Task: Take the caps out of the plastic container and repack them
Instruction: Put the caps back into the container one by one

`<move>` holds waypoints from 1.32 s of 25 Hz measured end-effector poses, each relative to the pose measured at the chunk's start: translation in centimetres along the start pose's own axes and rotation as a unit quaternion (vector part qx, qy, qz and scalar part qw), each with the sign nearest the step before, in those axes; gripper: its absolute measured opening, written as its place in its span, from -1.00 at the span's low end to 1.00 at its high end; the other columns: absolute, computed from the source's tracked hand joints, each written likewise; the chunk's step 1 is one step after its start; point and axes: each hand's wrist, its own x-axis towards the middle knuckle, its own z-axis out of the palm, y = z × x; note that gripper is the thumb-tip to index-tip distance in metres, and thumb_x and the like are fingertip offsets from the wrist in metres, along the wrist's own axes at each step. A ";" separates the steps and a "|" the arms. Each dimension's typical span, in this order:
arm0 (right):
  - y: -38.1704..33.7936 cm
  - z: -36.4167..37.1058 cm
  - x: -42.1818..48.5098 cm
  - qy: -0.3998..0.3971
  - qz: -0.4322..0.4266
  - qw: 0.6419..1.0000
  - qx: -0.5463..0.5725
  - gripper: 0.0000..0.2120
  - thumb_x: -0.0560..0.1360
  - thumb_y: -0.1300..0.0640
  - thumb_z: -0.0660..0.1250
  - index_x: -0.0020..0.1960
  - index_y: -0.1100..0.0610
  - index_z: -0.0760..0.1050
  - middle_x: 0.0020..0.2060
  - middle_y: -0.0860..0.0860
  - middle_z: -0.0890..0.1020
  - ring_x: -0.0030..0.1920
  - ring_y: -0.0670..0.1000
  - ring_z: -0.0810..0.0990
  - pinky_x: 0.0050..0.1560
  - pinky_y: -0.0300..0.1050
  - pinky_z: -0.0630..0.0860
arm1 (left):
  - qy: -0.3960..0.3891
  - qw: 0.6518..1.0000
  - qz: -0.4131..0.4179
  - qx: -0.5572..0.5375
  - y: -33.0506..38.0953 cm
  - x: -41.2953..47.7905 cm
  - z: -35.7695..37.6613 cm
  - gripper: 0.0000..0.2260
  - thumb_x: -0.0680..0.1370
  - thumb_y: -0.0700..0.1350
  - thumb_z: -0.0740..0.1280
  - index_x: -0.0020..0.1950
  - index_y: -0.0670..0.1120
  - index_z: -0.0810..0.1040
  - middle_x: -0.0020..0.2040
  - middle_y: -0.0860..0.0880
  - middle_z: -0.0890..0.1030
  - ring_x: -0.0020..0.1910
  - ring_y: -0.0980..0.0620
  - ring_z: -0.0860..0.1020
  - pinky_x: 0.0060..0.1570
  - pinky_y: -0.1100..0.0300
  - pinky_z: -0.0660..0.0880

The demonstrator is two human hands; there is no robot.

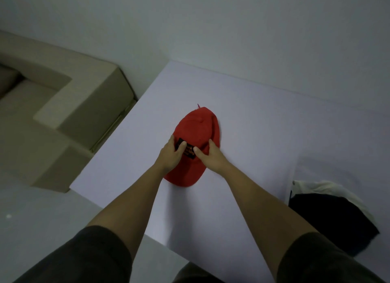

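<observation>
A red cap [197, 128] with a black patch on its front lies on the white table [263, 124], brim toward me. My left hand [171, 154] grips the cap's left side, thumb on the patch. My right hand [207, 155] grips the right side, thumb beside the patch. The clear plastic container [312, 168] stands at the table's right edge, its walls faint. A black cap [329, 217] and a white cap [329, 187] lie in it.
A beige sofa [69, 105] stands to the left of the table, close to its left edge. A pale wall runs behind the table. Grey floor shows at the lower left.
</observation>
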 end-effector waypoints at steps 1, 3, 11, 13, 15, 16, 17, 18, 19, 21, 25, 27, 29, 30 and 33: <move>0.6 0.1 0.5 -0.005 0.009 1.000 0.025 0.21 0.06 -0.61 0.24 0.51 0.06 0.09 0.46 0.05 0.33 0.44 0.04 0.33 0.41 0.09 0.34 | 0.000 1.000 0.002 0.000 -0.1 0.3 0.0 -0.61 0.60 0.03 0.18 0.38 -0.09 0.35 0.29 -0.08 0.52 0.27 -0.10 0.49 0.11 0.19 0.35; -0.7 -0.3 -0.7 0.000 0.024 0.997 0.071 0.17 0.12 -0.52 0.34 0.52 0.05 0.06 0.45 0.04 0.33 0.43 0.03 0.34 0.40 0.09 0.36 | -0.002 1.000 0.004 0.001 -0.3 0.6 -0.1 -0.63 0.59 0.00 0.21 0.35 -0.13 0.37 0.28 -0.10 0.53 0.27 -0.12 0.49 0.09 0.20 0.38; -0.8 -1.1 -2.1 0.025 0.041 0.990 0.135 -0.57 0.50 0.00 0.35 0.30 0.13 0.41 0.24 0.10 0.56 0.22 0.08 0.54 0.29 0.07 0.46 | -0.044 0.998 -0.052 -0.010 -0.1 0.5 0.2 -0.48 0.58 0.06 0.22 0.49 -0.13 0.23 0.38 -0.12 0.44 0.37 -0.11 0.40 0.32 0.06 0.33; -0.9 -1.6 -3.0 0.040 0.029 0.986 0.159 -0.64 0.50 0.00 0.35 0.23 0.13 0.47 0.18 0.08 0.60 0.16 0.06 0.58 0.24 0.04 0.51 | -0.054 0.993 -0.061 -0.079 -0.1 0.0 0.6 -0.57 0.58 0.02 0.25 0.41 -0.08 0.36 0.21 -0.06 0.54 0.28 -0.08 0.49 0.20 0.13 0.39; -1.2 -2.5 -4.0 0.055 0.002 0.982 0.178 -0.68 0.51 0.03 0.34 0.21 0.13 0.48 0.13 0.05 0.62 0.14 0.04 0.59 0.17 -0.03 0.53 | -0.068 0.987 -0.068 -0.127 0.0 -0.5 1.0 -0.56 0.56 0.02 0.27 0.40 -0.08 0.35 0.16 -0.03 0.54 0.23 -0.05 0.51 0.16 0.13 0.40; -1.3 -3.1 -4.7 0.047 -0.004 0.980 0.195 -0.69 0.52 0.07 0.33 0.24 0.11 0.47 0.13 0.03 0.61 0.14 0.01 0.59 0.15 -0.09 0.52 | -0.076 0.984 -0.070 -0.146 0.3 -0.9 1.3 -0.55 0.57 0.02 0.26 0.42 -0.09 0.31 0.18 -0.04 0.53 0.22 -0.02 0.49 0.15 0.13 0.37; -1.1 -3.7 -5.4 0.034 -0.005 0.976 0.215 -0.68 0.53 0.11 0.32 0.28 0.10 0.44 0.14 0.01 0.60 0.14 -0.01 0.57 0.15 -0.14 0.50 | -0.083 0.981 -0.073 -0.158 0.6 -1.4 1.7 -0.56 0.58 0.00 0.23 0.43 -0.10 0.31 0.21 -0.05 0.51 0.20 0.00 0.47 0.14 0.15 0.33; -0.8 -4.3 -6.1 0.020 -0.004 0.973 0.229 -0.66 0.54 0.14 0.31 0.31 0.10 0.42 0.16 0.00 0.59 0.16 -0.02 0.56 0.18 -0.13 0.48 | -0.090 0.980 -0.063 -0.167 0.9 -1.8 2.2 -0.61 0.60 -0.02 0.20 0.40 -0.11 0.34 0.23 -0.06 0.50 0.19 0.02 0.46 0.13 0.15 0.31; -0.3 -4.9 -6.8 0.007 0.000 0.971 0.239 -0.64 0.53 0.15 0.31 0.32 0.10 0.41 0.18 0.01 0.59 0.18 0.00 0.56 0.23 -0.09 0.47 | -0.093 0.980 -0.045 -0.169 1.2 -2.2 2.6 -0.65 0.60 -0.06 0.19 0.37 -0.12 0.39 0.24 -0.06 0.49 0.19 0.03 0.44 0.14 0.14 0.31; 0.7 -5.9 -8.0 -0.011 0.007 0.970 0.243 -0.63 0.51 0.16 0.32 0.31 0.13 0.44 0.21 0.07 0.60 0.22 0.06 0.56 0.31 0.03 0.44 | -0.104 0.980 -0.017 -0.170 1.6 -3.0 3.3 -0.59 0.57 -0.15 0.20 0.43 -0.09 0.32 0.36 -0.01 0.38 0.32 0.04 0.34 0.23 0.14 0.27; 1.8 -6.9 -10.1 -0.037 0.007 0.972 0.231 -0.66 0.53 0.24 0.28 0.31 0.16 0.44 0.21 0.12 0.60 0.21 0.10 0.58 0.31 0.07 0.45 | -0.165 0.969 -0.004 -0.186 2.6 -3.6 4.4 -0.42 0.56 -0.23 0.16 0.55 0.01 0.05 0.55 -0.01 0.11 0.51 0.00 0.11 0.25 0.18 0.16; 1.8 -7.1 -10.9 -0.047 -0.002 0.972 0.228 -0.64 0.52 0.27 0.28 0.32 0.18 0.43 0.20 0.11 0.60 0.20 0.08 0.58 0.28 0.02 0.47 | -0.191 0.962 -0.021 -0.195 3.1 -4.0 4.7 -0.40 0.53 -0.12 0.19 0.54 0.03 0.06 0.53 -0.02 0.16 0.49 -0.04 0.17 0.24 0.10 0.19; 1.8 -7.3 -11.3 -0.044 -0.016 0.974 0.221 -0.67 0.52 0.30 0.28 0.27 0.15 0.45 0.15 0.06 0.62 0.14 0.02 0.60 0.22 -0.07 0.50 | -0.199 0.956 -0.050 -0.209 3.3 -4.5 4.7 -0.33 0.40 0.00 0.21 0.51 0.10 0.12 0.47 -0.01 0.28 0.44 -0.09 0.28 0.24 -0.03 0.26; 1.9 -7.3 -11.4 -0.032 -0.023 0.976 0.216 -0.69 0.52 0.30 0.28 0.24 0.10 0.44 0.12 0.02 0.62 0.11 -0.02 0.60 0.19 -0.11 0.51 | -0.192 0.957 -0.054 -0.209 3.3 -4.6 4.6 -0.32 0.36 0.02 0.22 0.49 0.12 0.15 0.43 -0.01 0.33 0.40 -0.08 0.31 0.23 -0.06 0.29; 2.6 -7.5 -11.3 0.013 -0.040 0.978 0.202 -0.63 0.49 0.28 0.36 0.24 0.06 0.41 0.14 0.02 0.59 0.14 0.00 0.58 0.18 -0.10 0.50 | -0.212 0.959 -0.032 -0.186 3.6 -4.7 4.7 -0.37 0.37 -0.05 0.23 0.45 0.10 0.22 0.30 0.04 0.41 0.28 0.02 0.38 0.21 -0.01 0.29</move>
